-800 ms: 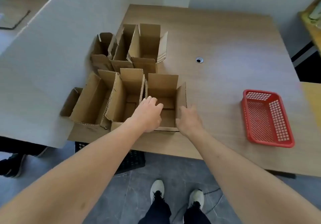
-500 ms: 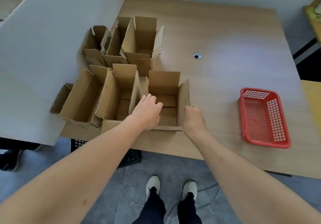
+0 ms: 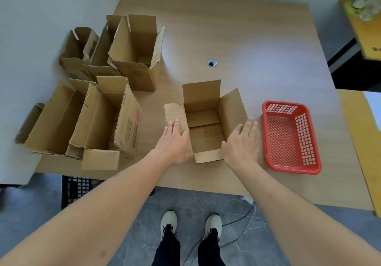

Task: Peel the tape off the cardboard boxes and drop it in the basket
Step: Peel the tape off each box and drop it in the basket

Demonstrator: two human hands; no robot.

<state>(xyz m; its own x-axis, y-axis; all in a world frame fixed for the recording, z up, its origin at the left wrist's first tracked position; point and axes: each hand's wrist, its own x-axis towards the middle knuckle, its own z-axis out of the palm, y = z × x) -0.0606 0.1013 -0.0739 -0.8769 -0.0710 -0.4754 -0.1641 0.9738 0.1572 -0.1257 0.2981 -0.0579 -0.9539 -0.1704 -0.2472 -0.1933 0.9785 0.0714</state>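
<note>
While tape is too hard to make out anywhere, I see the open cardboard box upright on the tabletop, between my hands. Left hand flat on its left flap, right hand flat against its right flap, both released. Red basket just right.

You can't read any of the writing here. The outer flap of the cardboard box nearest your left arm carries a round red mark and rows of small dark print, but the print is too blurred to make out.
</note>
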